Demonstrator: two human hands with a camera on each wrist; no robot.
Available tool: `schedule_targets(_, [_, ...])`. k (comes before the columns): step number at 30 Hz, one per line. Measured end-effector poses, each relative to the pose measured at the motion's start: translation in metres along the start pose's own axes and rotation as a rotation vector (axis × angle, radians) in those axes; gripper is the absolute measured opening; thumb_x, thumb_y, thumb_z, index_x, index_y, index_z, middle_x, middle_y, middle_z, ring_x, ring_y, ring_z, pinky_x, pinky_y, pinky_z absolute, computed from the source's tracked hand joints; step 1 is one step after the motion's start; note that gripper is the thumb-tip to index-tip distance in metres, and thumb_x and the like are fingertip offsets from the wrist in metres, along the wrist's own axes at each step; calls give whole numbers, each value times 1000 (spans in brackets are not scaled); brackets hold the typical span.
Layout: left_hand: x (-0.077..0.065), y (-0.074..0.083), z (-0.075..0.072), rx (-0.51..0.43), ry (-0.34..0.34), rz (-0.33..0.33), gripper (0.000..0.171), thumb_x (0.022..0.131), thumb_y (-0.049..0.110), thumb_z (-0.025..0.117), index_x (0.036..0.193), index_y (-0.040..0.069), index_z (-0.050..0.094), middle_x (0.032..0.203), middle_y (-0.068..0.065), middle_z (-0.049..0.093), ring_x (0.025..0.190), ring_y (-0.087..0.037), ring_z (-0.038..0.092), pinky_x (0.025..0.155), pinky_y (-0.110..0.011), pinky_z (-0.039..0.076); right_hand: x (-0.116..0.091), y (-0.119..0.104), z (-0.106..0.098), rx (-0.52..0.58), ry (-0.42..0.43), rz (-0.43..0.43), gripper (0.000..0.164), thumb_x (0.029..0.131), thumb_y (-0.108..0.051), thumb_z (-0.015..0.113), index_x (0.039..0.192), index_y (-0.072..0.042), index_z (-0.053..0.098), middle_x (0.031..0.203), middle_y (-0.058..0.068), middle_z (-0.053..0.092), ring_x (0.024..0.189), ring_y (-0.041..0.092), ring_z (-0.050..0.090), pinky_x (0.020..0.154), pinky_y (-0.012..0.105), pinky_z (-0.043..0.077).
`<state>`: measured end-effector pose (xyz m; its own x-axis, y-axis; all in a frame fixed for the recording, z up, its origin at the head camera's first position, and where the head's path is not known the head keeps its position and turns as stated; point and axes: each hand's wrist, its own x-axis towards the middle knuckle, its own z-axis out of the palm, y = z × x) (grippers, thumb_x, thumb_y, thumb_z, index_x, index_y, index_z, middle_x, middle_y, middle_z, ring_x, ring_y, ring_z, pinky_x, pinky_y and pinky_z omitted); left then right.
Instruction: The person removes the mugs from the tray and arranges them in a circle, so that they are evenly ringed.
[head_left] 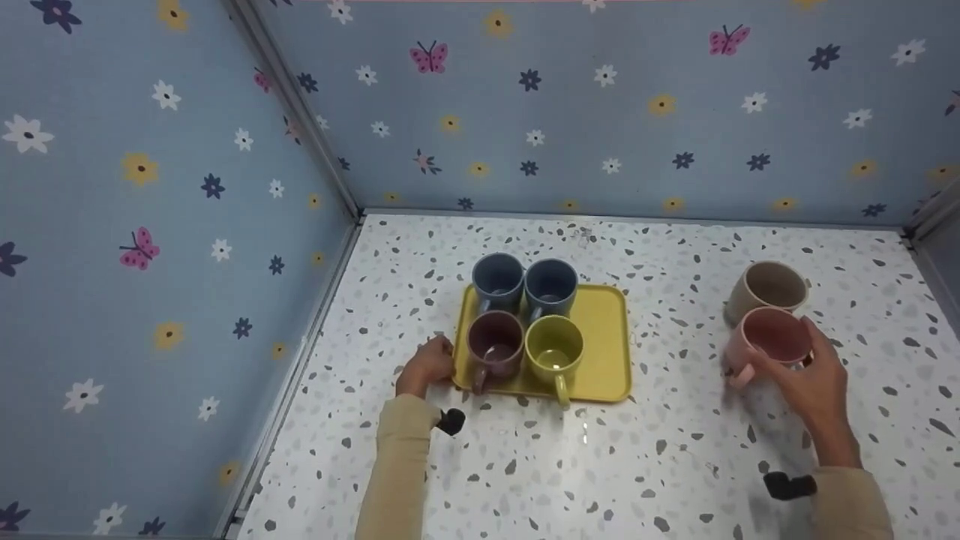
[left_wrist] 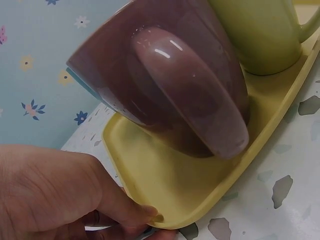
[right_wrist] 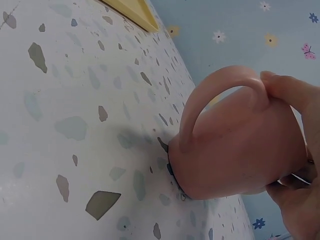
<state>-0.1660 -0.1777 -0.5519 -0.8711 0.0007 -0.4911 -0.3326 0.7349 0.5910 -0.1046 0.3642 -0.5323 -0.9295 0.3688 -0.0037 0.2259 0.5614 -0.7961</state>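
A yellow tray (head_left: 607,345) bears two blue mugs (head_left: 498,279) at its back, a purple mug (head_left: 495,346) at front left and a yellow-green mug (head_left: 553,351) beside it. My left hand (head_left: 429,364) pinches the tray's left edge, thumb on the rim and fingers underneath in the left wrist view. Off to the right, my right hand (head_left: 814,375) grips a pink mug (head_left: 766,337) around its body, its handle (right_wrist: 220,85) pointing toward the front left. Just behind the pink mug stands a beige mug (head_left: 772,285), partly hidden by it.
The speckled white table (head_left: 675,450) meets a blue flowered wall (head_left: 570,112) at the back and another flowered panel (head_left: 150,300) on the left. A bare strip of tray lies to the right of the mugs.
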Motion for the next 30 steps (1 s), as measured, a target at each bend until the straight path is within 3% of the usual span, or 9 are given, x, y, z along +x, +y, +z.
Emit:
schedule_targets(16, [1,0,-2,24,-7,10,29,75,10,64,102,7,53,100,-10,58,86,-23,53,76,-34,44,5,6,-10,-18,-89,39,104,78,-51,72,154,-19,10,160,7,11,147,31,13,113,53,21])
schedule_targets(25, [0,-1,-2,20,-6,16,16,83,5,53,99,7,51,100,-10,54,89,-24,49,76,-33,41,8,4,-14,-37,-96,27,104,78,-49,72,154,-16,8,160,8,10,147,31,11,112,54,22])
schedule_targets(30, [1,-1,-2,11,-7,12,20,82,6,57,101,7,52,102,-11,55,92,-25,51,79,-36,43,8,6,-16,-33,-115,52,105,78,-51,71,154,-19,6,161,7,7,147,31,7,113,55,19])
